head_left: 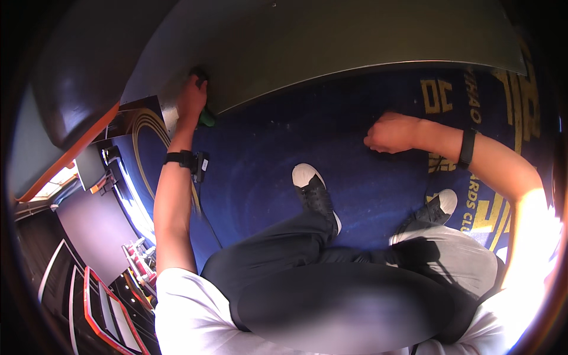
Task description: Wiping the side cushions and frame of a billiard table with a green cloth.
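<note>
My left hand (192, 102) reaches forward to the lower left end of a large dark grey panel (331, 44). Its fingers are closed round a small dark object (202, 76), and a green piece (207, 117) shows just below the hand. Whether the dark and green parts belong to one thing, I cannot tell. On the right, my right hand (393, 132) hangs above the blue carpet (254, 157), apart from the panel. Its fingers are curled into a loose fist, and nothing shows sticking out of it.
Yellow lettering and bands (436, 96) mark the carpet at the right. My two dark shoes (316, 195) stand on it below the panel. An orange-edged grey structure (71, 151) rises at the left. Behind it are a pale panel (94, 234) and a red-framed stand (109, 310).
</note>
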